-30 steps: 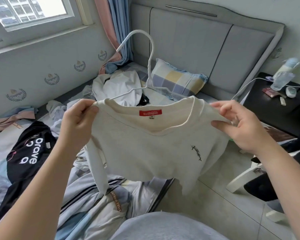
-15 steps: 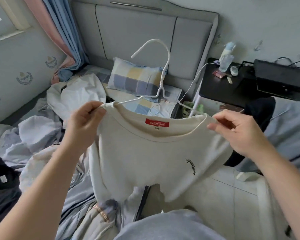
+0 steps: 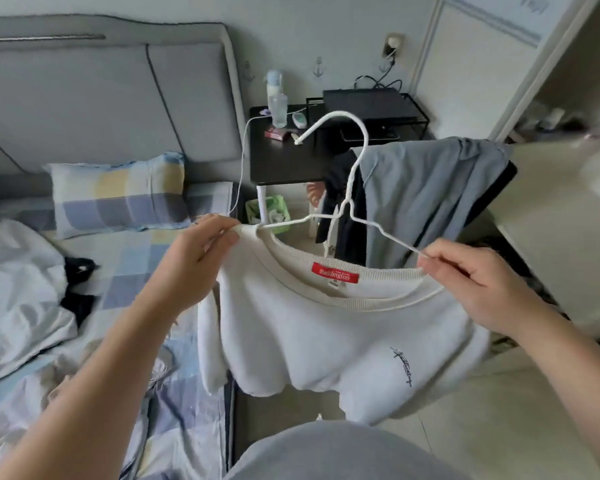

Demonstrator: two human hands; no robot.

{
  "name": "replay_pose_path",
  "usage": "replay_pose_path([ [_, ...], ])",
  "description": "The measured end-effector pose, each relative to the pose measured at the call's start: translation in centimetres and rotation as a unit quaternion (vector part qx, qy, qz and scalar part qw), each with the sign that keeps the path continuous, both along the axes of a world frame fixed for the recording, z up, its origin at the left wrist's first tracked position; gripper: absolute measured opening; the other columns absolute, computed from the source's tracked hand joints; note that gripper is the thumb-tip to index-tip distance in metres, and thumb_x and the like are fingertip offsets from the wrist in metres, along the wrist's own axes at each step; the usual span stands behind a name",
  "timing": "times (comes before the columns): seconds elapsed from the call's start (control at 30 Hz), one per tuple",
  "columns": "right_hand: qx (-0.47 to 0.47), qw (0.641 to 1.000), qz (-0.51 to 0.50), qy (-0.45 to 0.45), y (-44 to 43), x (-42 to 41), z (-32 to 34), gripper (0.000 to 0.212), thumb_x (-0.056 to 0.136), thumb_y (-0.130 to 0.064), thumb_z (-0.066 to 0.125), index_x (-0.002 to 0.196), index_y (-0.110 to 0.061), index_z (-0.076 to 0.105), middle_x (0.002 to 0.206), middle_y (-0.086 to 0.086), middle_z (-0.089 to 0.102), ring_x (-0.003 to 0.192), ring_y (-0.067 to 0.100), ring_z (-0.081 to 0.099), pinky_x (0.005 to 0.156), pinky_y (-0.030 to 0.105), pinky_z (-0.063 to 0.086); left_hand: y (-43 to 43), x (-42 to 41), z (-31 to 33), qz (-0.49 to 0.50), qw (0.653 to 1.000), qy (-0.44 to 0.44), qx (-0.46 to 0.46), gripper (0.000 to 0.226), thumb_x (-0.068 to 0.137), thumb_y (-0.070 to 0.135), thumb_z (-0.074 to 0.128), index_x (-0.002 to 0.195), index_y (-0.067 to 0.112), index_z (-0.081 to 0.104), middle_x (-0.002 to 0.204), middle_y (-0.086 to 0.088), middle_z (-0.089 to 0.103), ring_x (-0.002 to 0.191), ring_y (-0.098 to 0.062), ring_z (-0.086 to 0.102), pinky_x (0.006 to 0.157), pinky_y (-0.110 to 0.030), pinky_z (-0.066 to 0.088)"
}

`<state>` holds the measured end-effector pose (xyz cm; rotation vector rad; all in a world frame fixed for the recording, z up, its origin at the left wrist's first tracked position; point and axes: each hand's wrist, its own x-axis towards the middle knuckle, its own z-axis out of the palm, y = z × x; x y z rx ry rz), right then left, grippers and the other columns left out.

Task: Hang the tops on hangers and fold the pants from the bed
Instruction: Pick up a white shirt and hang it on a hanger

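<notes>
Your view has swung right, away from the window and the heap of clothes, so the cream top (image 3: pixel 326 334) now hangs over the floor beside the bed (image 3: pixel 125 258) rather than above it. Your left hand (image 3: pixel 201 247) pinches the top's left shoulder at the collar, where the left arm of the white hanger (image 3: pixel 347 204) slips inside the cloth. Your right hand (image 3: pixel 471 282) pinches the hanger's right arm against the collar rim. That wire now runs bare above the neckline, where none showed a moment ago. I judge the right shoulder is not yet seated, so this top is not ready to hang.

Both wire ends are hidden, one in the cloth and one under your fingers, and the right sleeve is lost behind your forearm. Farther off, a blue-grey garment (image 3: pixel 430 192) drapes over something I cannot make out. The small items on the black bedside tabletop (image 3: pixel 281 161) are too blurred to name.
</notes>
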<state>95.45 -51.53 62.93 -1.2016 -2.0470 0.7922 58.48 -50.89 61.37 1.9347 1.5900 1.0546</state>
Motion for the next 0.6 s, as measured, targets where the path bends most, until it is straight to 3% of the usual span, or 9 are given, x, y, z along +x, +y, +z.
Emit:
replay_pose_path([
  [0.13,-0.036,0.996,-0.080,0.029,-2.2,8.1,0.1,0.028,0.100,-0.031,0.055,0.076,-0.019,0.056,0.063,0.013,0.038,0.059,0.029,0.036,0.058,0.039,0.032,4.0,8.7,-0.4,-0.081,0.996,0.031,0.005,0.017,0.102,0.015,0.050,0.106,0.017,0.067,0.093,0.002,0.062,0.091,0.008,0.052,0.077,-0.004,0.036],
  [0.23,-0.064,0.987,-0.138,0.056,-4.3,13.7,0.4,0.025,0.098,-0.019,0.055,0.075,-0.010,0.054,0.062,0.007,0.035,0.060,0.016,0.034,0.057,0.034,0.029,6.6,15.8,-0.8,-0.129,0.990,0.043,0.028,0.016,0.103,0.012,0.051,0.103,0.021,0.065,0.091,0.004,0.062,0.093,0.004,0.051,0.080,-0.006,0.034],
  [0.3,-0.078,0.980,-0.171,0.068,-5.5,17.1,0.5,0.025,0.098,-0.012,0.055,0.073,-0.008,0.054,0.061,-0.008,0.035,0.060,0.007,0.034,0.055,0.024,0.028,8.5,20.5,-1.3,-0.154,0.986,0.048,0.037,0.015,0.103,0.012,0.051,0.103,0.014,0.066,0.091,0.005,0.061,0.093,-0.001,0.052,0.086,-0.017,0.039],
  [0.37,-0.081,0.974,-0.195,0.083,-6.4,19.9,0.9,0.026,0.095,-0.021,0.057,0.069,-0.016,0.055,0.062,-0.010,0.037,0.060,0.009,0.035,0.056,0.024,0.028,10.4,25.1,-1.9,-0.179,0.981,0.056,0.045,0.017,0.103,0.015,0.049,0.104,0.011,0.066,0.092,0.008,0.060,0.091,-0.009,0.053,0.089,-0.036,0.043],
  [0.47,-0.088,0.958,-0.247,0.114,-7.6,23.6,1.2,0.030,0.094,-0.031,0.064,0.065,-0.025,0.058,0.061,-0.006,0.040,0.060,0.010,0.037,0.056,0.024,0.028,13.0,32.1,-2.3,-0.215,0.973,0.059,0.051,0.018,0.104,0.017,0.047,0.109,0.013,0.064,0.098,0.005,0.059,0.097,-0.022,0.053,0.091,-0.050,0.043],
  [0.6,-0.105,0.933,-0.306,0.155,-8.5,27.2,1.8,0.023,0.089,-0.028,0.056,0.069,-0.016,0.058,0.069,0.020,0.042,0.064,0.025,0.038,0.062,0.031,0.029,16.3,41.2,-1.8,-0.263,0.962,0.061,0.031,0.018,0.103,0.033,0.040,0.111,0.034,0.056,0.111,0.006,0.057,0.109,-0.031,0.050,0.099,-0.052,0.040],
])
